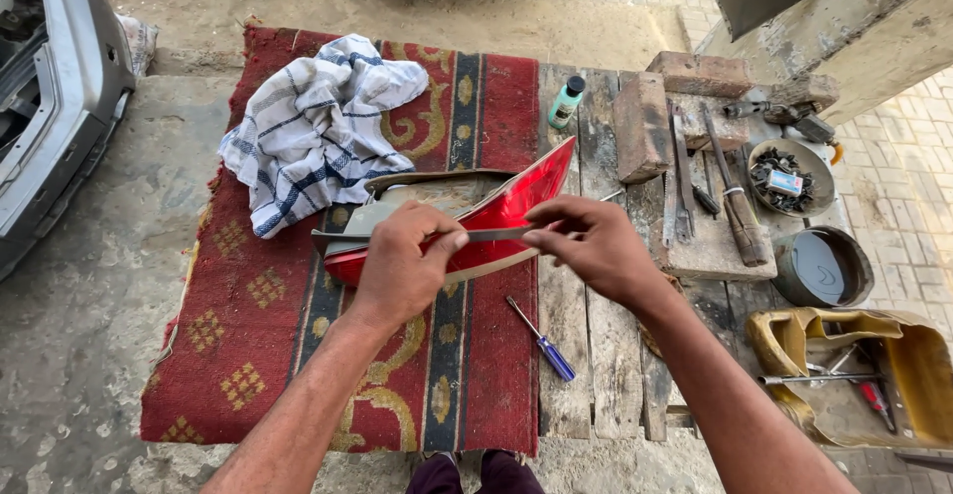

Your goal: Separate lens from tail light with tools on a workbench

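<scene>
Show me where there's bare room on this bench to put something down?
Free: the red rug left of the left hand, below the striped cloth; also the planks right of the blue screwdriver. Crowded: around the bricks, files and dish of screws.

One view only, from the camera on my head. It looks steeply down and forward over my own forearms, which enter from the bottom edge. Close range: my left hand and right hand sit near centre frame. The low weathered plank desk with its red patterned woven rug fills the middle. Top edge reaches paved ground beyond the desk. Left edge clips a grey car body panel; right edge takes in a cut-open yellow plastic can holding tools. My feet show at the bottom centre. No second view to compare.
</scene>
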